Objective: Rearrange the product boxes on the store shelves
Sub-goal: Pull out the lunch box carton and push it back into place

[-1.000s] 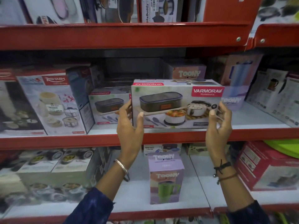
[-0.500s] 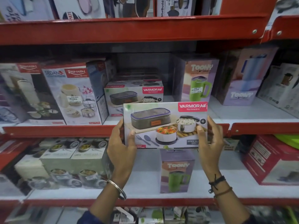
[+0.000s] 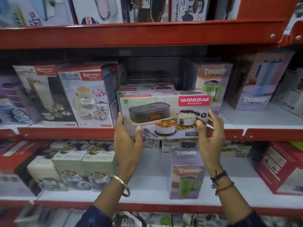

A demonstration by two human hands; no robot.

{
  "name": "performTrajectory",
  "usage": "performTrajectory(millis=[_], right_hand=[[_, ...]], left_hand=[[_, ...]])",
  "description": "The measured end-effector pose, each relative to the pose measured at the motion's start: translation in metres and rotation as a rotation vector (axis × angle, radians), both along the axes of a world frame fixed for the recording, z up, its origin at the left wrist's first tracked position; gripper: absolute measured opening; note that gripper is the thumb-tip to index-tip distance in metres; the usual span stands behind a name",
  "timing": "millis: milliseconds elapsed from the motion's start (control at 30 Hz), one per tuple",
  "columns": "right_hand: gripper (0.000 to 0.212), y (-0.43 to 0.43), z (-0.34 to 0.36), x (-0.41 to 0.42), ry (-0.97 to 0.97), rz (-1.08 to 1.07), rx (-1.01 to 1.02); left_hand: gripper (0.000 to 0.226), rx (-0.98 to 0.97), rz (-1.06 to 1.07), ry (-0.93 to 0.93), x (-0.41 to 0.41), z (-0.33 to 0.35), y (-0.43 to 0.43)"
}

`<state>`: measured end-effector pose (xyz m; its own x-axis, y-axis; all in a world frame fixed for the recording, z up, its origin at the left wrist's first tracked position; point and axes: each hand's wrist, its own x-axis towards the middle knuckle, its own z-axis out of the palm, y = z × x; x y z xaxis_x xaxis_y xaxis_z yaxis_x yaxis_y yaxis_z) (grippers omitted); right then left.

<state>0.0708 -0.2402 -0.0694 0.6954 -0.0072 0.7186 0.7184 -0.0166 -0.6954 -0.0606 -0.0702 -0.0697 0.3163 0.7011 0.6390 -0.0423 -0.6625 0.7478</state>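
I hold a white Varmora lunch-box carton [image 3: 164, 117] by both ends, upright, with its printed front facing me. My left hand [image 3: 128, 145] grips its lower left corner and my right hand [image 3: 211, 138] its right end. The carton hangs at the front edge of the middle red shelf [image 3: 65, 133] and covers part of the lip. Directly behind it sits a stack of matching Varmora cartons [image 3: 146, 88], mostly hidden. Whether the held carton touches them cannot be told.
Rishabh boxes [image 3: 85, 97] stand left of the stack. A Toony mug box [image 3: 213, 82] and a taller Toony box [image 3: 255, 89] stand to the right. Another Toony mug box [image 3: 186, 176] stands on the lower shelf, with a red box [image 3: 278, 167] at far right.
The carton has come off the right part of the middle shelf, dipped below the shelf edge, and now sits higher and further left, in front of the matching stack. Both hands stayed on it.
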Motion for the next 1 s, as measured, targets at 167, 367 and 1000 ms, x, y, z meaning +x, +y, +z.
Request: performTrajectory(millis=[167,367,1000], right_hand=[[0.053,0.041,0.013,0.013,-0.016,0.027,-0.073],[0.054,0.076,-0.006,0.029,-0.009,0.046,-0.225],[0.075,0.088,-0.015,0.048,-0.259,-0.195,-0.666]], left_hand=[[0.073,0.202,0.043,0.092,0.015,0.014,0.034],[0.071,0.263,0.017,0.220,0.025,-0.003,0.071],[0.073,0.551,-0.004,0.488,0.045,-0.036,0.103]])
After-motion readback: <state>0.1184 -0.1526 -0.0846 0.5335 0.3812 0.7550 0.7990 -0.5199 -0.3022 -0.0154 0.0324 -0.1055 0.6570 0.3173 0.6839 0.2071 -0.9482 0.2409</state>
